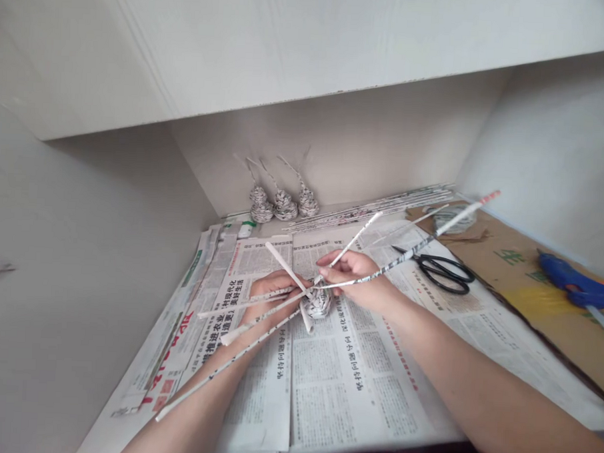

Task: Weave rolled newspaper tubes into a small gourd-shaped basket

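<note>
A small woven newspaper body (321,306) sits between my hands, with several rolled paper tubes fanning out from its top. My left hand (274,287) is closed at its left side, the fingers partly hidden behind the tubes. On the right, my right hand (351,272) pinches a rolled paper tube (356,239) near the weave with thumb and fingertips. A longer tube (421,245) passes over that hand and reaches up to the right, its tip reddish. Other tubes (225,370) stretch down to the left across my left forearm.
Newspaper sheets (335,388) cover the table. Three finished-looking gourd shapes (285,206) stand at the back beside a bundle of paper tubes (373,208). At right are black-handled scissors (445,273), cardboard (519,296), a woven piece (455,220) and a blue glue gun (574,278).
</note>
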`<control>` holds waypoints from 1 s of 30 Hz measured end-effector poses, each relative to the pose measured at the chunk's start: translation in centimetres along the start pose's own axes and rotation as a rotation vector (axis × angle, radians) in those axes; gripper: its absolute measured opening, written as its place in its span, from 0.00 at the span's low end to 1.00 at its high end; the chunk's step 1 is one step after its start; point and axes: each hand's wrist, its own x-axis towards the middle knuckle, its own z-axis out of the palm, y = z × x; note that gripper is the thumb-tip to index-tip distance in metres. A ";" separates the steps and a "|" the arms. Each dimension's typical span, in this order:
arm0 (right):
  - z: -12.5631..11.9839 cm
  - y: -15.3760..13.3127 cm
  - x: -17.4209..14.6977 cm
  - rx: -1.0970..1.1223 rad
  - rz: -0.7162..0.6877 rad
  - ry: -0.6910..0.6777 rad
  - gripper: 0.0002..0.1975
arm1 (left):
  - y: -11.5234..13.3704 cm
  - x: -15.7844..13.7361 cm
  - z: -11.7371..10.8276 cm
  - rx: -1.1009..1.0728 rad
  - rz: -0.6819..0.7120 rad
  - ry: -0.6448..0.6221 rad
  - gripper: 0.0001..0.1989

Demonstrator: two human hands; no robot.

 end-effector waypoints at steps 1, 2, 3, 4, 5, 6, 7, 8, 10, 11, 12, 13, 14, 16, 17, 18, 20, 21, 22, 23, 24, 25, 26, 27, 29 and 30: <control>0.5 0.7 0.0 -0.027 -0.011 -0.003 0.14 | 0.0 0.0 0.0 0.010 -0.006 0.007 0.08; 1.0 1.3 0.0 -0.046 -0.026 0.001 0.12 | 0.1 0.1 0.1 0.026 -0.016 0.021 0.08; 1.3 1.7 0.0 -0.054 -0.042 0.013 0.10 | 0.2 0.1 0.1 0.046 -0.027 0.042 0.07; 1.6 1.9 0.0 -0.051 -0.054 0.024 0.09 | 0.3 0.2 0.1 0.067 -0.040 0.056 0.06; 1.8 1.9 -0.1 -0.036 -0.060 0.032 0.08 | 0.4 0.2 0.1 0.081 -0.050 0.062 0.06; 1.8 1.8 -0.1 -0.015 -0.059 0.035 0.08 | 0.6 0.2 0.1 0.084 -0.053 0.057 0.05; 1.9 1.6 -0.1 0.009 -0.049 0.030 0.08 | 0.8 0.2 0.0 0.072 -0.047 0.034 0.05; 1.8 1.3 -0.1 0.038 -0.030 0.019 0.08 | 0.9 0.2 -0.1 0.052 -0.033 0.002 0.06; 1.6 1.0 -0.1 0.122 0.034 -0.007 0.09 | 1.2 0.2 -0.3 0.032 0.006 -0.052 0.07; 1.5 0.9 0.0 0.176 0.074 -0.015 0.10 | 1.3 0.2 -0.4 0.044 0.029 -0.069 0.08; 1.4 0.8 0.0 0.233 0.116 -0.019 0.11 | 1.4 0.3 -0.5 0.068 0.050 -0.083 0.08; 1.3 0.8 0.1 0.288 0.156 -0.024 0.12 | 1.5 0.4 -0.5 0.095 0.069 -0.100 0.08; 1.2 0.8 0.2 0.328 0.191 -0.031 0.12 | 1.6 0.5 -0.6 0.120 0.085 -0.118 0.09; 1.1 0.9 0.3 0.367 0.242 -0.042 0.14 | 1.9 0.6 -0.6 0.152 0.109 -0.148 0.09; 1.1 1.0 0.3 0.377 0.259 -0.041 0.15 | 2.1 0.6 -0.5 0.157 0.117 -0.159 0.09; 1.1 1.0 0.3 0.385 0.271 -0.034 0.15 | 2.3 0.7 -0.5 0.158 0.122 -0.167 0.10; 1.2 1.0 0.3 0.402 0.275 -0.017 0.16 | 2.6 0.6 -0.5 0.158 0.127 -0.178 0.10; 1.3 1.0 0.3 0.409 0.265 -0.013 0.16 | 2.7 0.5 -0.5 0.159 0.129 -0.183 0.10; 1.4 1.0 0.2 0.412 0.250 -0.012 0.16 | 2.7 0.4 -0.4 0.163 0.130 -0.184 0.10; 1.5 1.0 0.2 0.412 0.235 -0.010 0.16 | 2.7 0.3 -0.4 0.167 0.131 -0.182 0.10; 1.6 1.0 0.1 0.415 0.222 -0.009 0.16 | 2.7 0.2 -0.4 0.170 0.127 -0.177 0.09; 1.7 0.9 0.1 0.421 0.212 -0.011 0.17 | 2.6 0.1 -0.3 0.171 0.116 -0.160 0.09; 1.7 0.8 0.0 0.431 0.205 -0.020 0.17 | 2.4 0.1 -0.2 0.163 0.096 -0.132 0.07; 1.8 0.7 -0.1 0.444 0.198 -0.032 0.18 | 2.2 0.0 -0.1 0.147 0.069 -0.099 0.06; 1.8 0.5 -0.2 0.468 0.180 -0.064 0.18 | 1.9 -0.1 0.1 0.098 0.011 -0.038 0.06; 1.8 0.4 -0.3 0.472 0.175 -0.081 0.18 | 1.7 0.0 0.3 0.067 -0.012 -0.020 0.07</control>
